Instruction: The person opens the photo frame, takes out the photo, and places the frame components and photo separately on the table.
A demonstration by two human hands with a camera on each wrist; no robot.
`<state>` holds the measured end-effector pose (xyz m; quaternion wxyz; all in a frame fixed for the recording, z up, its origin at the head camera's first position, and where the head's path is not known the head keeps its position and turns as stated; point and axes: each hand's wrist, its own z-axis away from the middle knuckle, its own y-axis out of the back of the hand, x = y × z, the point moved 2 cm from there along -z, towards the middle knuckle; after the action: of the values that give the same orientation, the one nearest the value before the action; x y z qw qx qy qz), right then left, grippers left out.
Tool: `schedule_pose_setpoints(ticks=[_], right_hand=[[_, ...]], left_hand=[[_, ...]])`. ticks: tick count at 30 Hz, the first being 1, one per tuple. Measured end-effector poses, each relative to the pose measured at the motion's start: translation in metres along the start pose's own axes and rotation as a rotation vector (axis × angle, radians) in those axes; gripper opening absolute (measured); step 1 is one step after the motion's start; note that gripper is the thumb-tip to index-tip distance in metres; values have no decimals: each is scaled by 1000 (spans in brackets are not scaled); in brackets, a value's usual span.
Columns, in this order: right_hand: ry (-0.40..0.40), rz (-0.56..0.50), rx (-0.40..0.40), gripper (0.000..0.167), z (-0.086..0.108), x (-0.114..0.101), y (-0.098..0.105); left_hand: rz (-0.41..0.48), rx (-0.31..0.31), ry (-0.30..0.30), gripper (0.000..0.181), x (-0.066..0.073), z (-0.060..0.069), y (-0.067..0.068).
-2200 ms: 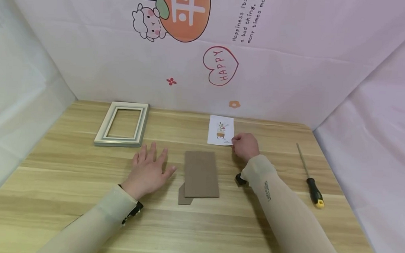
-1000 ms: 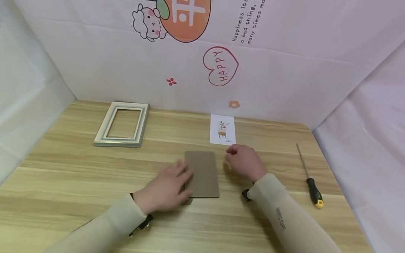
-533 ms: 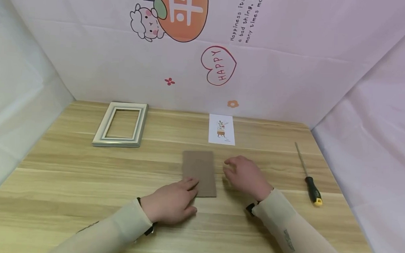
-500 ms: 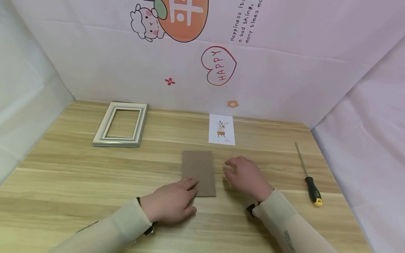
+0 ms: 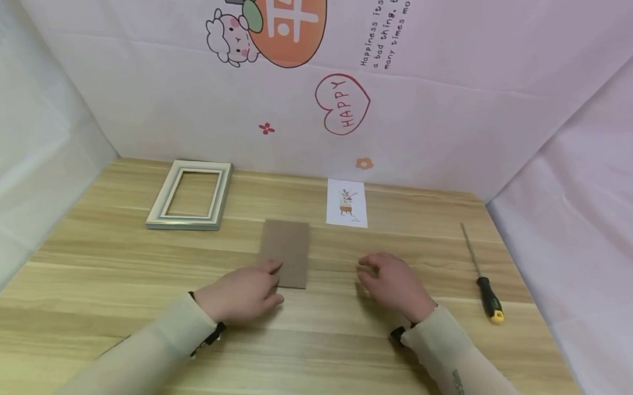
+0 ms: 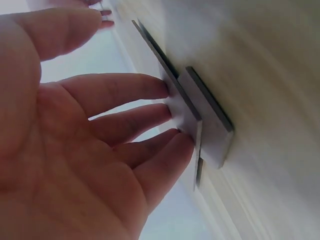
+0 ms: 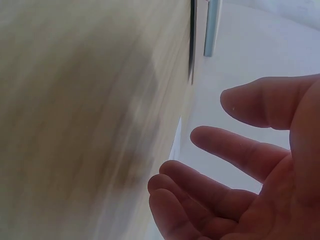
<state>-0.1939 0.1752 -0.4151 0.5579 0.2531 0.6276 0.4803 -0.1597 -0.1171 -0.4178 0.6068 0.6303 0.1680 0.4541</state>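
My left hand [image 5: 240,293] reaches over the left lower part of a flat brown board [image 5: 294,246], its fingertips resting on the surface. Seen from the left wrist, the fingers are extended against the board [image 6: 182,102], and a smaller thick piece [image 6: 212,120] sits between it and the table. That smaller piece is hidden in the head view. My right hand [image 5: 394,284] hovers over the table to the board's right, fingers loosely bent and holding nothing. Beyond it lies a white card [image 5: 347,220] printed with a plant picture.
A white-and-grey picture frame [image 5: 185,221] lies at the back left, its opening showing the wooden table [image 5: 311,360]. To the right is a screwdriver [image 5: 487,293] with a black and yellow handle. A printed cloth [image 5: 429,131] hangs behind the table.
My right hand has let go of the card's corner and drawn back toward me. My left hand has come onto the brown board, which has slid left and slightly away.
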Motion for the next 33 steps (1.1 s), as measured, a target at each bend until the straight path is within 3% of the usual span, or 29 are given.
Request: schedule_pose_setpoints(ticks=[6, 12, 21, 25, 29, 33], right_hand=[[7, -1, 32, 34, 2, 5, 3], [8, 58, 71, 37, 2, 8, 6], [-11, 124, 142, 41, 9, 8, 9], [-2, 201, 179, 44, 14, 3, 11], [-13, 254, 199, 49, 19, 0, 13], [-34, 259, 221, 53, 23, -3, 13]], left_hand=[[44, -10, 59, 54, -20, 1, 9], [54, -12, 81, 56, -34, 0, 13], [34, -63, 83, 59, -37, -3, 18], [41, -84, 100, 63, -36, -1, 18], [58, -44, 110, 66, -36, 6, 19], [4, 58, 138, 67, -36, 17, 22]])
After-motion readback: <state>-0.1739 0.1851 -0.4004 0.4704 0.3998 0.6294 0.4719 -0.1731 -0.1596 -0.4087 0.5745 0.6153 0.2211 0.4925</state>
